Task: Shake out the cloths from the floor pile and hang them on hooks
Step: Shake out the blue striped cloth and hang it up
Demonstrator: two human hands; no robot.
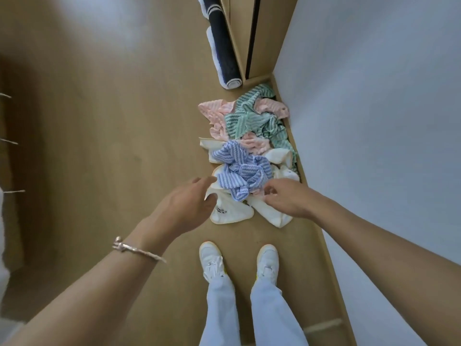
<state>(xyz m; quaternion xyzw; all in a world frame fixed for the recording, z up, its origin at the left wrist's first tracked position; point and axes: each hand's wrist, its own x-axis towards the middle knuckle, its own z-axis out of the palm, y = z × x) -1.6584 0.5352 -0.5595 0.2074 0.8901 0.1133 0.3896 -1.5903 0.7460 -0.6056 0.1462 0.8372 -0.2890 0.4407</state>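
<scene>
Left hand (189, 206) open, right hand (287, 198) loosely curled, empty; tangled blue cloth (242, 171) just beyond may drag the pile (249, 118).

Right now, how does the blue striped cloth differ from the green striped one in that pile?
The blue striped cloth is bunched tight, atop cream cloths at the near end; the green striped cloth sprawls longer at the far end, over pink cloths, near the rolled dark mat. Both are crumpled, with white zigzag stripes, on the floor.
</scene>
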